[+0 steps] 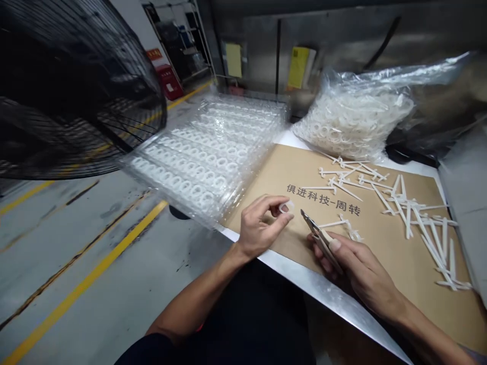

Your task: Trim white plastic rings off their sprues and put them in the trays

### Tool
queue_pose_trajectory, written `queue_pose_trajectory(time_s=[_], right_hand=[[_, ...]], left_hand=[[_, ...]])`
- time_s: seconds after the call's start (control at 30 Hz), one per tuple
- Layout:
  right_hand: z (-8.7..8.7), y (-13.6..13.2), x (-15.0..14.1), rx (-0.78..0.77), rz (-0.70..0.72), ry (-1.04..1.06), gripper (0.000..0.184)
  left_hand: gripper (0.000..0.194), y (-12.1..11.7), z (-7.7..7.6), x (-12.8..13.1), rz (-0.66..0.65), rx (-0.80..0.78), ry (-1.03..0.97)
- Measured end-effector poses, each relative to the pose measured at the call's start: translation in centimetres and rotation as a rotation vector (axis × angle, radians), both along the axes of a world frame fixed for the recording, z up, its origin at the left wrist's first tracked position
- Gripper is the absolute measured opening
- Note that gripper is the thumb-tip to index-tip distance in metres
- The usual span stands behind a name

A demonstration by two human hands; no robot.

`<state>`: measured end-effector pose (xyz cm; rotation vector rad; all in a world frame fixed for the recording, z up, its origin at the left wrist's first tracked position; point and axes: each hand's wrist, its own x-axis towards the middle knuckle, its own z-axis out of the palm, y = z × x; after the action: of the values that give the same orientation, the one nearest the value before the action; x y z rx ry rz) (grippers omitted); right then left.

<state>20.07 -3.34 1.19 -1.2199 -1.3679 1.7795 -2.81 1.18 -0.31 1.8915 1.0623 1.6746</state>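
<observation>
Between thumb and forefinger, my left hand [262,225] pinches a small white plastic ring [286,207] above the near edge of the cardboard sheet [262,187]. My right hand [352,261] is wrapped round a pair of cutting nippers [317,233], their tips pointing up and left toward the ring but apart from it. Just beyond the nippers a white plastic sprue piece [342,223] lies on the cardboard. Many more white sprue sticks [409,213] are strewn over the right and far side of the sheet.
To the left, a clear plastic tray [224,213] holds rows of white rings and reaches past the table edge. A clear bag [353,111] full of white rings stands at the back. A large black fan [76,86] looms at upper left. The table's metal edge [327,291] runs in front of me.
</observation>
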Motion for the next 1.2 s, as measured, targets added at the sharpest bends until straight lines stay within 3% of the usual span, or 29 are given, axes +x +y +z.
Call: queue_pose_trajectory(time_s=[0.1, 0.2, 0.3, 0.43, 0.57, 0.7, 0.83, 1.03, 1.2], right_hand=[[-0.3, 0.2, -0.1, 0.008, -0.002, -0.001, 0.043], [-0.5, 0.2, -0.2, 0.023, 0.004, 0.009, 0.044], [-0.3, 0.2, -0.3, 0.032, 0.007, 0.016, 0.045], [0.1, 0.1, -0.6, 0.038, 0.010, 0.017, 0.049], [0.5, 0.0, -1.1, 0.020, -0.063, 0.012, 0.054], [0.9, -0.1, -1.5, 0.032, -0.072, 0.011, 0.056], [1.1, -0.1, -1.5, 0.038, -0.060, 0.000, 0.057], [0.9, -0.3, -1.5, 0.028, -0.079, -0.022, 0.055], [0.5, -0.2, -1.3, 0.018, -0.093, -0.037, 0.056]], left_hand=[[0.024, -1.4, 1.1, -0.3, -0.127, -0.214, -0.161], [0.026, -3.5, 3.2, -1.6, -0.298, -0.436, -0.302], [0.022, -4.8, 6.2, -4.2, -0.346, -0.463, -0.281], [0.025, -2.7, 10.5, -9.4, -0.159, -0.304, -0.139], [0.032, 3.3, 13.3, -14.9, 0.104, -0.118, 0.043], [0.032, 9.5, 13.7, -18.6, 0.227, -0.129, 0.260], [0.032, 13.8, 13.9, -21.2, 0.316, -0.184, 0.424], [0.027, 17.2, 14.2, -26.0, 0.452, -0.255, 0.554], [0.021, 19.4, 12.7, -28.9, 0.506, -0.345, 0.665]])
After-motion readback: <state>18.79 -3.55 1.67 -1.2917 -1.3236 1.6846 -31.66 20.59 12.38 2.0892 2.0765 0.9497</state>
